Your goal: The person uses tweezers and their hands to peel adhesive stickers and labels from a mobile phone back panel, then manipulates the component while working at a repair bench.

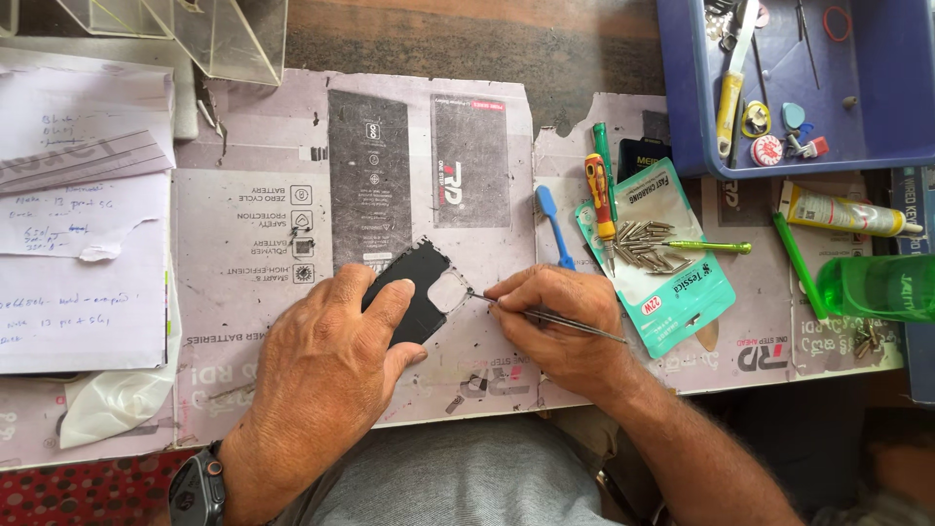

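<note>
Now your right hand (560,317) pinches thin metal tweezers (555,317) between thumb and fingers (516,292), like a pen, and the tip touches the edge of the camera opening in the black phone frame (421,288). The heel of this hand seems to rest on the desk (506,390), probably to keep the tip steady.

Your left hand (326,365) lies flat over the lower part of the frame, fingers closed down on it and the thumb along its side, so it looks pressed down, likely so that it cannot slide. The frame lies on flattened grey cardboard (243,224) at the middle of the desk, just in front of you; the cardboard appears to serve as a work mat.

Just beyond the right hand are a blue brush (553,224), a red and yellow screwdriver (599,200) and a teal pouch (672,263) with loose metal bits (643,244) on it, all within easy reach. Farther right are a green bottle (877,285) lying on its side and a glue tube (847,214). A blue tray (877,107) with small tools stands at the far right corner. Papers (78,244) with handwriting lie well apart at the left.
</note>
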